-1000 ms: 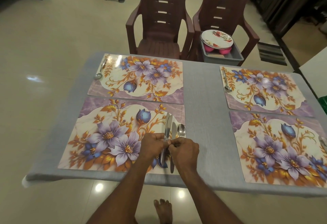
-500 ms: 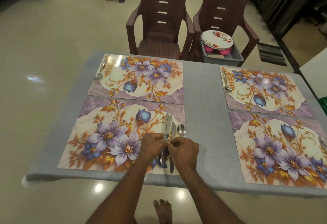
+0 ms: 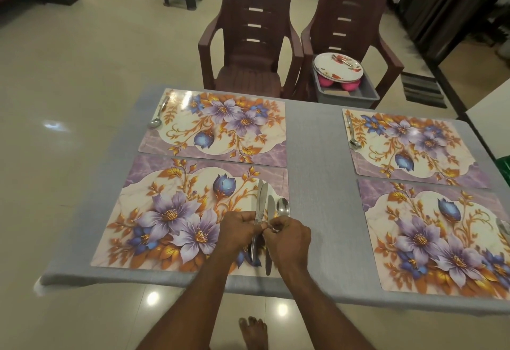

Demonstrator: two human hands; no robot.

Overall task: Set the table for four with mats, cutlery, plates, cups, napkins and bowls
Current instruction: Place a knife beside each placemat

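Head view: my left hand (image 3: 238, 232) pinches the knife (image 3: 259, 209); my right hand (image 3: 289, 238) pinches something small beside it. Knife points away from me.

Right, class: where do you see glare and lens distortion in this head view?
Head view: ceiling lights glare off the floor and the far left mat; the wide lens bends the table edges; both hands at the knives stay sharp.
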